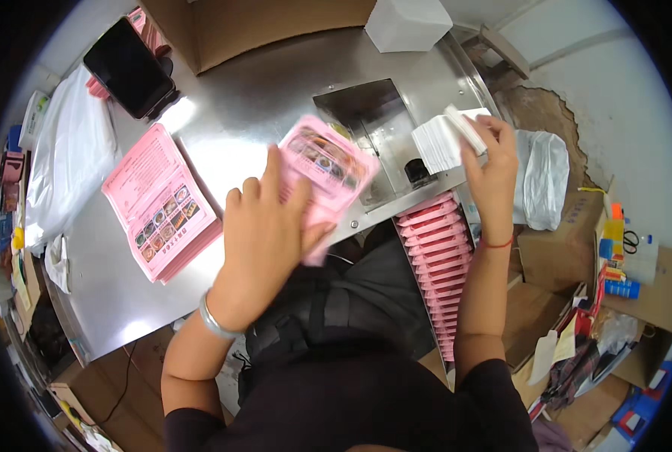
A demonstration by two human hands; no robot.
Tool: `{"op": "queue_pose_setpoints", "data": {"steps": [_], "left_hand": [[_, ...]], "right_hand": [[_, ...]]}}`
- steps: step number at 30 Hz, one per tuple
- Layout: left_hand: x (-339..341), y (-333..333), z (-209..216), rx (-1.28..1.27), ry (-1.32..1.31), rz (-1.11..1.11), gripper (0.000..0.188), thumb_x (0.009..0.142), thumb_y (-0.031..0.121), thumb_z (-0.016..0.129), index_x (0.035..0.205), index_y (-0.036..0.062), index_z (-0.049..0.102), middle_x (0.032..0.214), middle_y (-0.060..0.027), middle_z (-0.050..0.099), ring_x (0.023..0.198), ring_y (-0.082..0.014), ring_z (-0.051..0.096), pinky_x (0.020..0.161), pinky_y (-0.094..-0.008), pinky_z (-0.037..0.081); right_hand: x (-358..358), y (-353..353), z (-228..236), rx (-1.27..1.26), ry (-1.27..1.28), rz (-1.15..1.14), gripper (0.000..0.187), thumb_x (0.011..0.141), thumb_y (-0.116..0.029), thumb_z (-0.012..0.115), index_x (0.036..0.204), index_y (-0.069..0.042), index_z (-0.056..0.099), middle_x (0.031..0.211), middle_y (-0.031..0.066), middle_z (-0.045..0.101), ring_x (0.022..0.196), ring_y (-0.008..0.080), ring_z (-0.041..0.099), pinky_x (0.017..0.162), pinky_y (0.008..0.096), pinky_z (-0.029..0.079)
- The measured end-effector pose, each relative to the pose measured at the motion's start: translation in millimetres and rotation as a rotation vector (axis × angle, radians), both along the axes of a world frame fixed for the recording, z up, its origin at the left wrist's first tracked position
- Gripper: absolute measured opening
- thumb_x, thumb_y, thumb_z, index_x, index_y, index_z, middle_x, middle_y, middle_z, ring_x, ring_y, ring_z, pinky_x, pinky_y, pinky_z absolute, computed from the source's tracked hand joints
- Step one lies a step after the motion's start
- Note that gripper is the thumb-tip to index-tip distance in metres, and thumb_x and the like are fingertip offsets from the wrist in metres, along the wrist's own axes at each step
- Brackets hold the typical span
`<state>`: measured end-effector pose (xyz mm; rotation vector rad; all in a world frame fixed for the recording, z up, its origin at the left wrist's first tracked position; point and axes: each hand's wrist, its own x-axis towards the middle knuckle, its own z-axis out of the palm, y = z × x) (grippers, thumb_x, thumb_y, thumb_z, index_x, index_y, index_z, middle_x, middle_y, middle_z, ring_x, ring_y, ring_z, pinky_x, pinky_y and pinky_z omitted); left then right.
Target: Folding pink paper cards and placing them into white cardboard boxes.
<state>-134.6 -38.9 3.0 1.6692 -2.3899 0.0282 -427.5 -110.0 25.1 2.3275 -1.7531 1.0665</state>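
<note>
My left hand (pixel 264 226) is closed on a pink printed packet (pixel 328 162), which is blurred by motion, over the table's front edge. Small pictures of food show on its face. On the right, my right hand (pixel 494 162) pinches a thin white wad of folded paper (pixel 465 129), tilted above a row of similar white paper pieces (pixel 435 143). To the left of my left hand lies a stack of flat pink printed sleeves (pixel 159 207). Below the table edge, a slanted chute holds a column of pink packets (pixel 435 271).
The metal table (pixel 249 98) has a rectangular recess (pixel 377 113) with a black knob (pixel 417 172) beside it. Further back stand a phone on a stand (pixel 129 68), a cardboard box (pixel 276 30) and a white block (pixel 407 24). Plastic bags (pixel 72 158) line the left edge.
</note>
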Motion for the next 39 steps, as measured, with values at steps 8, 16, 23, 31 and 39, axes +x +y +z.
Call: {"op": "queue_pose_setpoints", "data": {"steps": [8,16,23,31,39], "left_hand": [[10,-12,-10,0.157,0.393,-0.203,0.064,0.066,0.004,0.077,0.127,0.009,0.059,0.136,-0.0211,0.047,0.092,-0.0346,0.065,0.08,-0.0409,0.054],[-22,10,17,0.433,0.978,-0.409,0.068,0.079,0.004,0.072,0.14,0.0072,0.042,0.142,-0.026,0.043,0.123,-0.0387,0.053,0.103,-0.0422,0.044],[142,32,-18,-0.192,-0.044,0.552,0.038,0.092,0.03,0.065,0.114,0.001,0.056,0.108,-0.0134,0.056,0.103,-0.0333,0.053,0.095,-0.0465,0.035],[4,9,-14,0.1,0.564,-0.01,0.031,0.081,0.02,0.073,0.102,0.003,0.059,0.134,-0.0266,0.043,0.126,-0.0467,0.042,0.105,-0.0527,0.036],[7,17,-37,-0.05,0.154,-0.08,0.054,0.073,0.021,0.076,0.121,0.0031,0.059,0.14,-0.0198,0.047,0.132,-0.0384,0.042,0.107,-0.0524,0.031]], "right_hand": [[110,85,-32,0.048,0.217,0.461,0.028,0.083,-0.012,0.06,0.11,-0.009,0.068,0.11,0.0161,0.063,0.106,0.0328,0.061,0.102,0.0557,0.04],[91,-18,-29,0.464,0.547,0.13,0.018,0.082,-0.014,0.064,0.096,-0.006,0.071,0.078,0.0187,0.065,0.072,0.0371,0.064,0.064,0.0411,0.052],[41,14,-15,-0.124,0.133,-0.229,0.021,0.087,-0.012,0.066,0.104,0.001,0.07,0.093,0.0131,0.061,0.085,0.0312,0.056,0.077,0.042,0.047],[8,5,-20,-0.034,0.099,-0.155,0.027,0.082,-0.008,0.067,0.108,0.0,0.07,0.103,0.0141,0.056,0.095,0.0308,0.051,0.084,0.0431,0.044],[98,88,-19,0.411,-0.097,0.467,0.036,0.084,-0.009,0.065,0.119,-0.005,0.064,0.121,0.0152,0.059,0.12,0.0304,0.052,0.108,0.0483,0.036]]}}
